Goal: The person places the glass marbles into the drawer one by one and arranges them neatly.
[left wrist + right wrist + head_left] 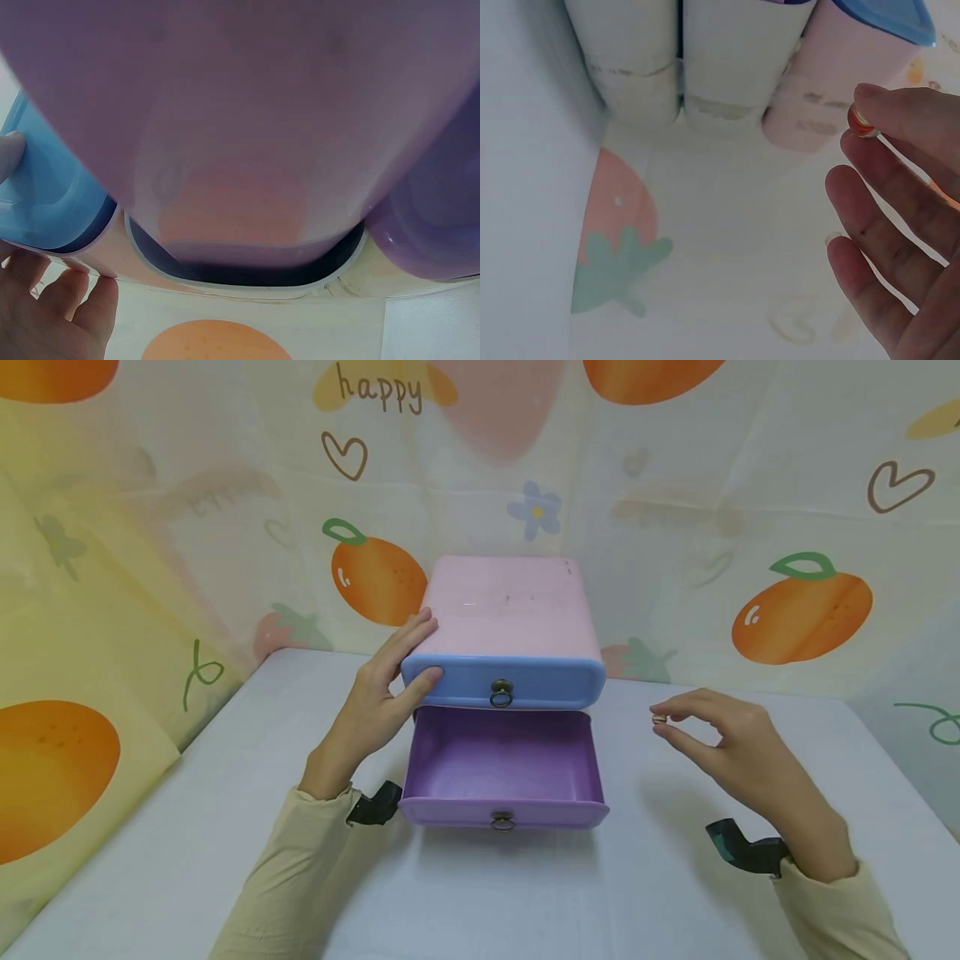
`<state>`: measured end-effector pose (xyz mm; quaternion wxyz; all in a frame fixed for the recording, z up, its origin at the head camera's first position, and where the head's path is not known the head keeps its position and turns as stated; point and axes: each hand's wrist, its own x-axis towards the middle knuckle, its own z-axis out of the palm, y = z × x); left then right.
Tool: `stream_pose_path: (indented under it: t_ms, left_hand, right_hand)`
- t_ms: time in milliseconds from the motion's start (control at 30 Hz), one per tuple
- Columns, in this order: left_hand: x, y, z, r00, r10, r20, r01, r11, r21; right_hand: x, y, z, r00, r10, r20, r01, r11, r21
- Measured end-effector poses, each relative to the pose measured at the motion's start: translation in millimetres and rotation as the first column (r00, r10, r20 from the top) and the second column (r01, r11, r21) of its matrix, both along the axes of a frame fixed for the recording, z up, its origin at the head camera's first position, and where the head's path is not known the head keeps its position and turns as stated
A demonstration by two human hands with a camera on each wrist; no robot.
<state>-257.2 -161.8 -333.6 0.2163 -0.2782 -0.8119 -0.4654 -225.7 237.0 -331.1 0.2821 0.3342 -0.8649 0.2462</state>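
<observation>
A small drawer cabinet has a pink top tier (510, 602), a closed blue drawer (457, 685) with a ring pull, and a pulled-out purple drawer (504, 814) beneath. My left hand (375, 697) rests against the cabinet's upper left corner, thumb on the blue front and fingers along the pink side. To the right of the cabinet, my right hand (742, 752) pinches a tiny round piece (861, 122) between thumb and index finger, the other fingers spread. That piece shows red, white and gold bands; its exact kind is unclear.
Below the open drawer, another purple drawer front (442, 202) stands closed in the left wrist view. The cabinet stands on a white-covered table (525, 902), close to a cloth backdrop (660, 460) printed with fruit. Black wrist mounts (750, 850) project beside the sleeves.
</observation>
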Motion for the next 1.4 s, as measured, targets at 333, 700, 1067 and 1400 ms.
stream_pose_path:
  t_ms: [333, 700, 1067, 1400]
  left_hand:
    - [-0.4, 0, -0.9, 1.0, 0.0, 0.002, 0.0, 1.0, -0.003]
    - [0.3, 0, -0.4, 1.0, 0.006, 0.002, -0.006, 1.0, -0.005]
    - [0.1, 0, -1.1, 1.0, 0.012, -0.002, -0.012, 1.0, -0.007]
    - [-0.4, 0, -0.9, 1.0, 0.011, 0.003, -0.011, 1.0, -0.007]
  right_hand:
    - [5.3, -11, 1.6, 0.993, 0.105, -0.046, -0.106, 0.994, -0.017]
    - [10.1, -28, -0.4, 0.983, 0.136, -0.12, -0.137, 0.991, -0.004]
    - [11.3, -41, -4.0, 0.973, 0.172, -0.153, -0.17, 0.985, 0.023]
    - [13.7, -56, -8.7, 0.974, 0.197, -0.111, -0.193, 0.98, 0.045]
